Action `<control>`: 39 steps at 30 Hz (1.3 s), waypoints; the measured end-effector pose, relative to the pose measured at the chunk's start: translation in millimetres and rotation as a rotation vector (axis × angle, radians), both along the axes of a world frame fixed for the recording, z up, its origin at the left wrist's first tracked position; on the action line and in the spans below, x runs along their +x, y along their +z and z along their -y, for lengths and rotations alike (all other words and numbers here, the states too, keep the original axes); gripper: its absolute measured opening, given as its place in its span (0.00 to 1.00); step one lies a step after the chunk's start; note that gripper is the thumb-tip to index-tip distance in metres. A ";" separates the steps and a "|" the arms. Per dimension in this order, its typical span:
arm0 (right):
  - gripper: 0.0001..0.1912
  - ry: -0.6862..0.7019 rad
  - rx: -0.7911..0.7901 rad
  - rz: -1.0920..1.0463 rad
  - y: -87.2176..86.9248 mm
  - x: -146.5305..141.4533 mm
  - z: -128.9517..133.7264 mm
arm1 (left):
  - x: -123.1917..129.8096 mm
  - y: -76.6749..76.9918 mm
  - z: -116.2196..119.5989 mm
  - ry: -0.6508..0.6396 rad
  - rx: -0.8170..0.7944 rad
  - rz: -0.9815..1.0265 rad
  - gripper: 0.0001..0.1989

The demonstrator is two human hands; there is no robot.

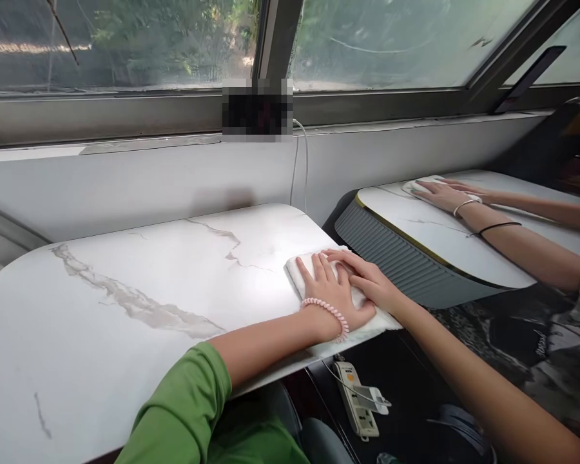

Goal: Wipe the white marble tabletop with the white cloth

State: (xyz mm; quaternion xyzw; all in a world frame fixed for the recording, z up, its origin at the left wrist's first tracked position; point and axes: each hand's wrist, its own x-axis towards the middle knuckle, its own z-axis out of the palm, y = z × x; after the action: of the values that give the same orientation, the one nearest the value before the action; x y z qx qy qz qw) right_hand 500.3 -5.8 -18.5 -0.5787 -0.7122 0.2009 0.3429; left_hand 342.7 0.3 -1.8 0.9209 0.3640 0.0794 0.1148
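A folded white cloth [297, 274] lies at the right end of a white marble-patterned table [149, 277]. My left hand [331, 293], with a pink coil band at the wrist, rests flat on it, fingers spread. Pressed on the cloth's right side is my right hand [370, 277], its fingers stretched out and partly behind the left hand. Both palms are down, and neither hand grips the cloth. One corner of the cloth reaches the table's front right edge.
Another person's hands [444, 193] press a white cloth on a second marble-patterned table [464, 248] with a ribbed grey side. Below the near table's edge is a power strip [355, 399] with a plugged-in charger [374, 399]. A white cable [306, 167] hangs from the windowsill.
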 end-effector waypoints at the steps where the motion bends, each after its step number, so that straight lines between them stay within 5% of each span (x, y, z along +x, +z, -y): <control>1: 0.22 -0.001 0.011 -0.004 1.0 0.2 -8.6 | 2.1 -0.2 -7.3 0.008 -0.002 0.001 0.42; 15: 0.23 -0.018 0.080 0.069 -0.2 -5.5 -174.0 | 6.1 -1.3 -165.3 0.093 0.031 -0.048 0.41; 21: 0.20 -0.080 0.068 0.041 -1.4 -7.6 -210.0 | 7.8 -2.0 -200.4 0.120 0.049 -0.078 0.39; 31: 0.22 -0.080 0.085 0.067 -2.9 -17.3 -179.7 | -5.1 -3.6 -180.7 0.089 0.055 -0.089 0.38; 39: 0.20 -0.044 0.124 0.123 -3.8 -55.7 -85.9 | -48.5 5.3 -89.5 0.008 0.048 -0.087 0.40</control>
State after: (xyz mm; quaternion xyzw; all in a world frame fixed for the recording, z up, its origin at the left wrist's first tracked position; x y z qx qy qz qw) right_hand 444.5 80.1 -22.3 -0.5832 -0.7300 0.1129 0.3380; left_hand 294.2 89.7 3.4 0.9245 0.3703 0.0482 0.0765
